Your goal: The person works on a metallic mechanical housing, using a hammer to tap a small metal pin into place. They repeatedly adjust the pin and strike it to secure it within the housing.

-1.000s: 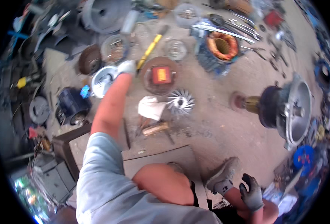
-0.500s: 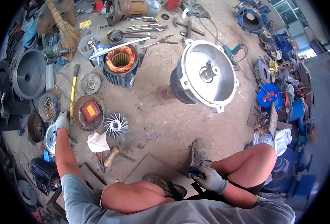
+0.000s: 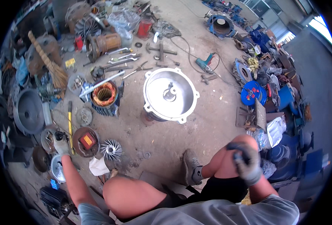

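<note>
My gloved left hand [image 3: 61, 145] is at the right edge of a round bowl of small metal parts [image 3: 47, 139], above a white basin [image 3: 57, 168]. Dark shapes show at its fingertips; whether it holds them is unclear. My gloved right hand [image 3: 248, 165] is raised over my right knee, smeared by motion, its fingers curled round a small dark object [image 3: 236, 148] whose kind I cannot make out. Ahead stands a motor with an open silver bell-shaped housing [image 3: 169, 93], its shaft pointing up. A finned fan wheel [image 3: 111, 149] lies beside a rusty round pan [image 3: 86, 141].
A stator with copper windings [image 3: 104, 94] and a yellow-handled tool [image 3: 70, 127] lie to the left. Wrenches [image 3: 122, 58], a hammer [image 3: 161, 50] and a corded drill [image 3: 205, 63] lie farther off. Blue motor parts and a blue reel [image 3: 251, 93] crowd the right side.
My right hand has risen and moved right, over the knee, with the dark object. My left hand has shifted from the white basin toward the bowl of small parts. The view has swung right.
</note>
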`<action>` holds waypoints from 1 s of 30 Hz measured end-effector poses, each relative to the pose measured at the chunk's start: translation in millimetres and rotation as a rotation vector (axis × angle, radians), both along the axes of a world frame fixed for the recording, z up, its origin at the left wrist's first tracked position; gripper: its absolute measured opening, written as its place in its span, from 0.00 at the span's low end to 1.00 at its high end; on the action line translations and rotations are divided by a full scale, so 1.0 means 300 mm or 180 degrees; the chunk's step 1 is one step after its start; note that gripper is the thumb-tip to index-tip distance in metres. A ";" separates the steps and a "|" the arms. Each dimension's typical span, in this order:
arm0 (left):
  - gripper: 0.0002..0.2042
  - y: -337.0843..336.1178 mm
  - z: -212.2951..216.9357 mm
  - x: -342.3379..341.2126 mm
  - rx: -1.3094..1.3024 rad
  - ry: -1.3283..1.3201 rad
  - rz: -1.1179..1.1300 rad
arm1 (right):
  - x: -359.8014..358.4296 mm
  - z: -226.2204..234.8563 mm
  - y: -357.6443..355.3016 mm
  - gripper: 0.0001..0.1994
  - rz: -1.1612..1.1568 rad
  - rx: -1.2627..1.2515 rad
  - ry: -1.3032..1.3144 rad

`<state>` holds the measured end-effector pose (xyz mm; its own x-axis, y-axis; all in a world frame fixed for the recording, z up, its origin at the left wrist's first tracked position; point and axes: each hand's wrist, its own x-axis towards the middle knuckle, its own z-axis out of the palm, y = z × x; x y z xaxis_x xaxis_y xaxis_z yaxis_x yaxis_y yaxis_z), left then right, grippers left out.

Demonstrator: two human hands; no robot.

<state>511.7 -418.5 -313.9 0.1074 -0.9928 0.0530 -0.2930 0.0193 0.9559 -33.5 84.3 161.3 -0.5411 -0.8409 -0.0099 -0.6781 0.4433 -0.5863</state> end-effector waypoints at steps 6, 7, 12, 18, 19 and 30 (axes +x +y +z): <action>0.10 0.202 0.833 -0.510 -0.0154 0.0924 -0.1057 | -0.273 0.230 0.091 0.12 -0.0392 -0.0894 0.1145; 0.09 0.236 0.924 -0.586 -0.0130 0.1006 -0.1167 | -0.337 0.235 0.092 0.13 -0.0534 -0.1023 0.1139; 0.20 0.364 1.280 -0.883 -0.0142 0.0566 -0.1681 | -0.694 0.068 -0.038 0.15 -0.0427 -0.1194 0.0980; 0.15 0.461 1.449 -1.213 0.0410 0.0457 -0.1987 | -1.270 -0.603 -0.360 0.12 -0.0483 -0.0460 -0.0145; 0.15 0.474 1.461 -1.277 0.0410 0.0442 -0.1926 | -1.361 -0.709 -0.457 0.13 -0.0307 -0.0219 -0.0034; 0.06 0.543 1.398 -1.648 0.0411 -0.0227 0.0077 | -1.877 -1.553 -1.718 0.45 0.0450 0.0516 0.0318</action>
